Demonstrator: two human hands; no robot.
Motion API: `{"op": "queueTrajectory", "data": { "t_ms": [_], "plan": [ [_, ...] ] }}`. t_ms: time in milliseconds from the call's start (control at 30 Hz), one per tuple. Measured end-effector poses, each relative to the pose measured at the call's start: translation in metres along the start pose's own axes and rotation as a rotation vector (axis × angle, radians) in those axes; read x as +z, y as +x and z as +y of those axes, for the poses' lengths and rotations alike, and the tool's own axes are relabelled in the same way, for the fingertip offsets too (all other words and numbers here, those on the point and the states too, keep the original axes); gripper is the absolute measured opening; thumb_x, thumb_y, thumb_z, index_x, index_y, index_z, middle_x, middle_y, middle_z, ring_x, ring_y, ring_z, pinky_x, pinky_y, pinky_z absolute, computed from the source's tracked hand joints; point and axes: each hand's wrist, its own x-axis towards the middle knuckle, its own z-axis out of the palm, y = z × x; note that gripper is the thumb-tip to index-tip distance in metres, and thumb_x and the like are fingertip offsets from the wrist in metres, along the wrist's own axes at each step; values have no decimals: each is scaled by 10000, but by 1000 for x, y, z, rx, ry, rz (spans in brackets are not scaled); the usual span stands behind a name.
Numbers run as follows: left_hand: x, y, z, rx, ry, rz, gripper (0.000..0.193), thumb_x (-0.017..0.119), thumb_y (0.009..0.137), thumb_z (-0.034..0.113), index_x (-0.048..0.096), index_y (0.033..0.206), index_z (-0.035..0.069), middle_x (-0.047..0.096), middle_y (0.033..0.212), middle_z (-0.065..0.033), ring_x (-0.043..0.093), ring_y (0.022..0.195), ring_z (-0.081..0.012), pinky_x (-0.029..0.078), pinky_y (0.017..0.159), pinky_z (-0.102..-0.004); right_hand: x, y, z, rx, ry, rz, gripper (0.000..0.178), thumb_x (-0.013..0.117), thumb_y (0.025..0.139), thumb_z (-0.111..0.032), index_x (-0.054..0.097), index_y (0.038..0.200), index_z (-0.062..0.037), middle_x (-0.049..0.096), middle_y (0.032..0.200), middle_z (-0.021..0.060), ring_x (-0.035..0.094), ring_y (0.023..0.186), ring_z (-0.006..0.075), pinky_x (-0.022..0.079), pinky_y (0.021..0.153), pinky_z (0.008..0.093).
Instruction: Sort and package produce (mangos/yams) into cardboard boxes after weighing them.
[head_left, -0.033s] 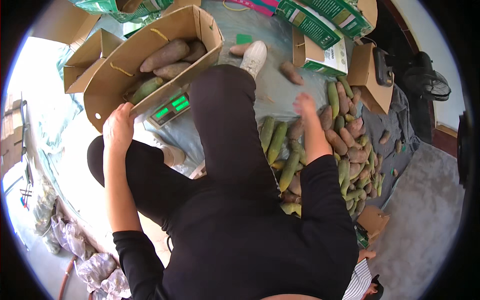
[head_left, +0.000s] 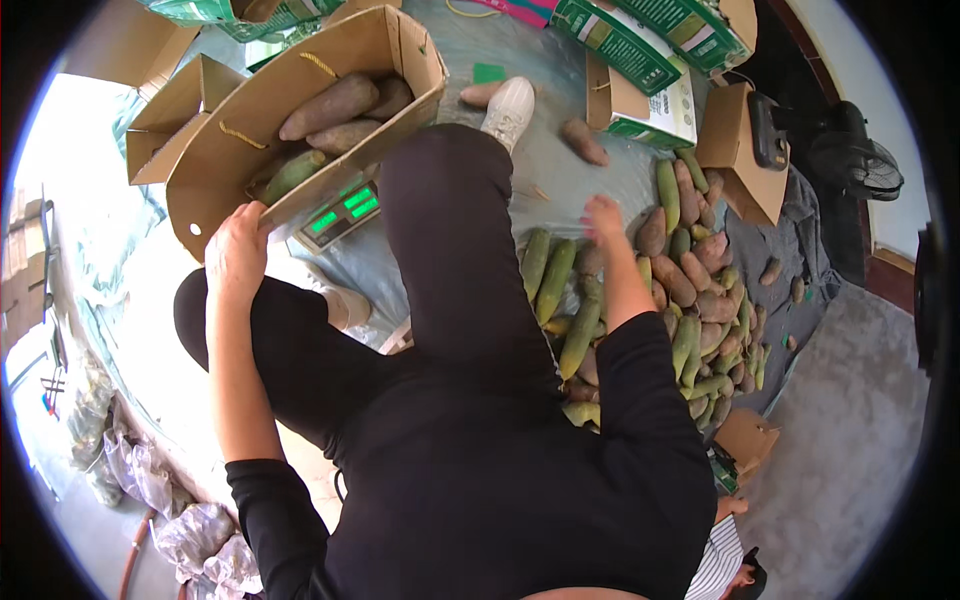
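Note:
My left hand (head_left: 236, 250) is closed over the near rim of an open cardboard box (head_left: 205, 165), at its left corner. Inside the box lie several thick brownish tubers (head_left: 330, 107) and one long green vegetable (head_left: 294, 176). The box rests on a scale (head_left: 340, 215) whose green display shows at its near side. My right hand (head_left: 603, 218) hovers beside a pile of brownish tubers (head_left: 674, 281) and long green vegetables (head_left: 553, 281). Its fingers are blurred, and I see nothing in them.
Loose tubers (head_left: 583, 142) lie on the plastic sheet past my white shoe (head_left: 510, 108). Green printed cartons (head_left: 640, 100) stand far right, near a black fan (head_left: 850, 165). Bagged goods (head_left: 190, 535) sit at the lower left. Another person (head_left: 722, 560) is at the lower right.
My right hand has shifted slightly left and nearer to me. My left hand keeps its hold on the box rim.

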Motion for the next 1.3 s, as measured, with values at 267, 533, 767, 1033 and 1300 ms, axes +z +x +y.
{"op": "queueTrajectory", "data": {
  "t_ms": [267,533,767,1033,1300],
  "plan": [
    [2,-6,-5,-32,27,-22,163,577,816,76,587,977,48,623,933,-113,595,935,-312,475,787,-409,50,-58,109,-223,-697,110,636,733,736,-275,465,1271,-61,506,1231,199,518,1103,351,428,933,422],
    [6,0,-4,-35,11,-41,145,577,816,92,595,957,59,623,938,-116,595,935,-319,476,791,-424,34,-94,133,379,-152,-14,736,736,729,-213,374,1340,-20,491,1253,179,546,1085,324,470,849,414],
    [7,-2,-6,-28,21,-29,137,572,825,105,583,950,51,619,928,-121,589,948,-309,469,795,-423,52,-91,150,301,-187,131,634,794,672,-65,468,1207,31,557,1160,193,578,1017,336,495,814,432],
    [8,1,-6,10,-6,12,93,552,832,99,577,907,50,616,898,-119,593,926,-315,474,780,-425,35,-76,133,16,-7,28,343,669,772,-84,519,1073,-17,598,899,61,581,783,198,476,641,322],
    [12,-2,-12,27,5,14,87,568,817,91,573,895,53,613,889,-114,599,912,-312,482,770,-427,42,-113,-66,-657,-36,-94,478,723,735,-80,521,1159,2,599,1005,74,569,900,177,458,796,299]
  ]
}}
